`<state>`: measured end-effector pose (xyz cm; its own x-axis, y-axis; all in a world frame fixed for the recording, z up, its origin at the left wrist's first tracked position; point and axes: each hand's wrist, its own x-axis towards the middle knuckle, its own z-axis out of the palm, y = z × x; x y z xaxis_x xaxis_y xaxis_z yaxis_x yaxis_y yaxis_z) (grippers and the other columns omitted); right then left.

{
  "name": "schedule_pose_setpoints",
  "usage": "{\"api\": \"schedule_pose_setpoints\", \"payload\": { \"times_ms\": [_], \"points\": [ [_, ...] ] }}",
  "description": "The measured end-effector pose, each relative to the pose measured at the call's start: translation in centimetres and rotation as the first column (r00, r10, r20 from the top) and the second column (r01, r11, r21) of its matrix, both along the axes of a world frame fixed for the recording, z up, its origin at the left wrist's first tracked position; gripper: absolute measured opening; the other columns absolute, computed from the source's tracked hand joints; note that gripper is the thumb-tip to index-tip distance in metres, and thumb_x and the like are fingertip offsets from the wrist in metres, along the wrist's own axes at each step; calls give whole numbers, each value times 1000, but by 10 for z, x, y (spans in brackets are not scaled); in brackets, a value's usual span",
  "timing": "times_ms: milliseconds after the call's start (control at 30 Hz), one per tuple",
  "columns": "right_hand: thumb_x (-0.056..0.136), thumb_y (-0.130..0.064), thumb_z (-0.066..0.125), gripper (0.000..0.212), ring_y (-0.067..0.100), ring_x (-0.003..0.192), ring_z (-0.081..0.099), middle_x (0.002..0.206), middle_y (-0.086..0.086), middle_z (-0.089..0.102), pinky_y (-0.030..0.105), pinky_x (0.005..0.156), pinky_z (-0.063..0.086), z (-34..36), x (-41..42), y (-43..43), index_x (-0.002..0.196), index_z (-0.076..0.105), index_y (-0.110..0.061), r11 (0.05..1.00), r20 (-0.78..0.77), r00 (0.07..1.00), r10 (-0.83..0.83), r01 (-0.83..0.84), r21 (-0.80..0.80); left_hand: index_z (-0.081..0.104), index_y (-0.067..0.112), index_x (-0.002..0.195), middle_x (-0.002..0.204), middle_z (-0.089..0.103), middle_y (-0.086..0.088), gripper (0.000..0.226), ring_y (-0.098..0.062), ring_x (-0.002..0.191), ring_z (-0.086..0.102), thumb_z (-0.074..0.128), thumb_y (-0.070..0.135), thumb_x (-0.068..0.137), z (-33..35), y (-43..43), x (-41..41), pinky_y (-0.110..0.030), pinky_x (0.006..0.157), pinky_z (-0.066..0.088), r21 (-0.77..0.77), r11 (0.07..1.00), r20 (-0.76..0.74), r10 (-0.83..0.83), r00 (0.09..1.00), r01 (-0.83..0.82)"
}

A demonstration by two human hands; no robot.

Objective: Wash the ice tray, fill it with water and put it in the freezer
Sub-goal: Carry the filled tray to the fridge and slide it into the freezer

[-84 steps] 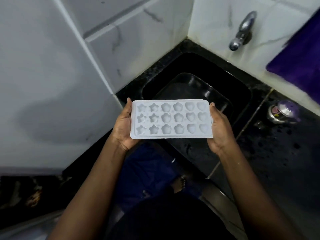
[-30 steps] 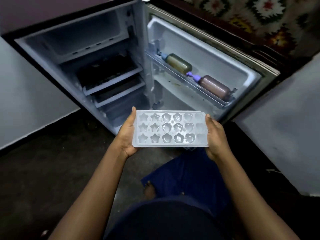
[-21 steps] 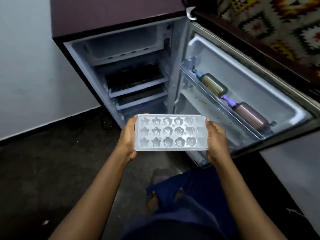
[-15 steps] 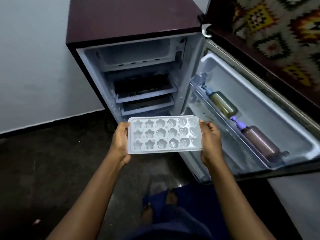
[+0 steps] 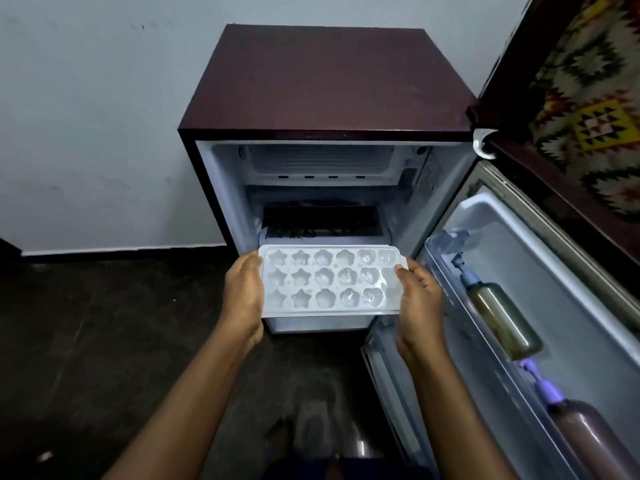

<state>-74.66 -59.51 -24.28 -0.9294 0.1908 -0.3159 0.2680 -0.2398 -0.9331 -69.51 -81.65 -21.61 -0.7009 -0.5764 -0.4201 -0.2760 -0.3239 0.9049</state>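
At centre frame, grips ice tray level between left hand and right hand, one at each short end

Pale wall meets dark floor at a white skirting; patterned cloth at right.

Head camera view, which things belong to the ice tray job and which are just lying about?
Job: ice tray, left hand and right hand gripping it, open fridge, freezer compartment.
Lying about: olive bottle and brown bottle in the door shelf, patterned cloth.
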Motion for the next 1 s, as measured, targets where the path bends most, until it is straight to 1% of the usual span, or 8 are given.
{"api": "schedule_pose_setpoints", "payload": {
  "times_ms": [133, 267, 400, 500, 633, 800, 900, 1000],
  "points": [
    [102, -9, 62, 15, 11, 83, 74, 96, -2, 79, 26, 68, 58, -16, -33, -6, 102, 70, -23, 998, -43, 997, -62, 62, 5, 72, 10, 99, 99, 79, -15, 33, -25, 76, 78, 40, 7, 103, -4, -7, -32, -36, 59, 64, 14, 1000, -3, -3, 1000, 3],
    [101, -7, 62, 19, 4, 73, 74, 83, -10, 80, 17, 60, 55, -35, -65, -12, 95, 73, -22, 996, -86, 993, -83, 87, 33, 74, -1, 104, 106, 79, -22, 33, -42, 94, 77, 42, 5, 101, -27, -13, -68, -58, 78, 64, -50, 998, -24, 37, 999, -38],
    [101, -9, 63, 20, 18, 103, 76, 111, 1, 80, 32, 87, 62, -50, -101, -26, 114, 77, -15, 995, -142, 987, -78, 86, 54, 77, 16, 100, 99, 82, -8, 36, -33, 97, 78, 43, 6, 105, -51, -24, -107, -50, 84, 66, -102, 992, -82, 71, 994, -79],
    [102, -12, 63, 36, 25, 126, 67, 134, 7, 72, 45, 114, 50, -55, -128, -35, 137, 67, -4, 993, -208, 977, -47, 68, 95, 77, 16, 105, 103, 81, -6, 36, -30, 101, 77, 43, 7, 106, -65, -36, -135, -51, 92, 64, -147, 986, -91, 61, 994, -74],
    [103, -22, 65, 48, 13, 138, 56, 149, 2, 62, 36, 121, 40, -57, -161, -46, 148, 58, -6, 979, -291, 956, 48, 13, 205, 78, 23, 95, 85, 82, 7, 43, -16, 82, 80, 42, 2, 102, -77, -49, -167, -29, 65, 64, -189, 981, -116, 21, 993, -43],
    [98, -28, 68, 43, 28, 91, 66, 104, 25, 73, 37, 91, 48, -59, -201, -57, 109, 64, 13, 984, -283, 956, 73, -23, 176, 78, 8, 96, 102, 81, -14, 36, -37, 96, 77, 43, 11, 100, -77, -63, -206, -47, 83, 63, -221, 975, -130, -49, 990, 19],
    [96, -28, 68, 28, 2, 79, 67, 79, -12, 71, 29, 81, 48, -61, -221, -64, 94, 74, -1, 981, -265, 961, 78, -28, 190, 68, 9, 87, 77, 74, -8, 27, -28, 70, 74, 45, 16, 101, -71, -68, -227, -35, 64, 59, -141, 989, -194, -70, 978, 43],
    [97, -28, 67, 16, -6, 81, 71, 86, -18, 79, 24, 78, 49, -58, -236, -69, 93, 79, -19, 978, -264, 962, 68, -12, 209, 62, 10, 95, 87, 64, -14, 15, -31, 78, 66, 47, 10, 97, -66, -73, -242, -40, 71, 50, -151, 985, -239, -112, 964, 77]
  ]
}}
